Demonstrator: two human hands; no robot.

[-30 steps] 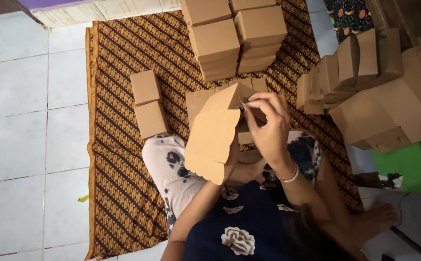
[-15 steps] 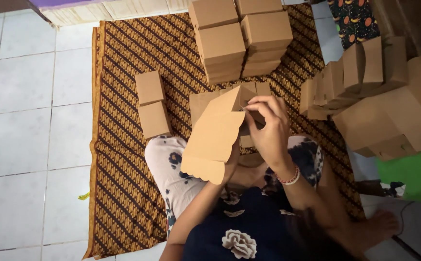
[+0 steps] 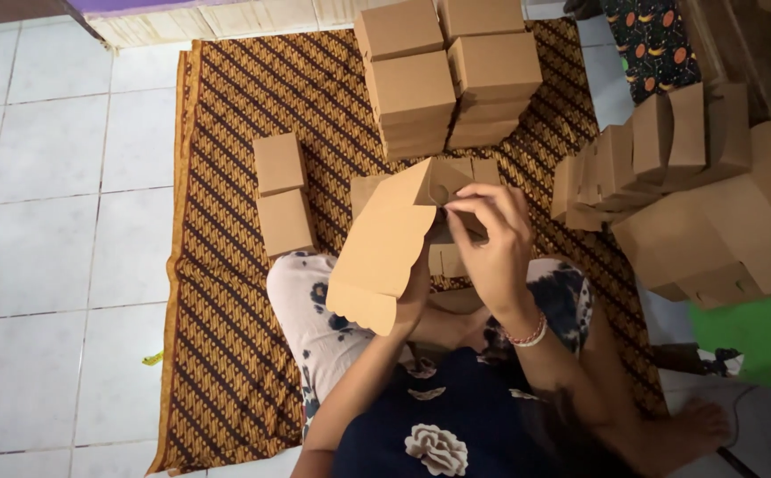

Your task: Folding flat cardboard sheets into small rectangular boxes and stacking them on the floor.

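Pinching a half-folded brown cardboard box (image 3: 385,248) at frame centre, right hand (image 3: 491,243) fingers clamped on its flap, left hand (image 3: 414,296) gripping underneath, finished box stacks (image 3: 447,75) at top.

tan cardboard box (image 3: 385,248) at centre; brown-and-black batik mat (image 3: 226,292) beneath; white floor tiles (image 3: 49,221) at left; green sheet (image 3: 739,341) lower right.

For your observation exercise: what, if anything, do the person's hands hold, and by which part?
Both hands hold a half-folded brown cardboard box: the right hand pinches a flap at its upper end, the left hand, mostly hidden, supports it from behind.
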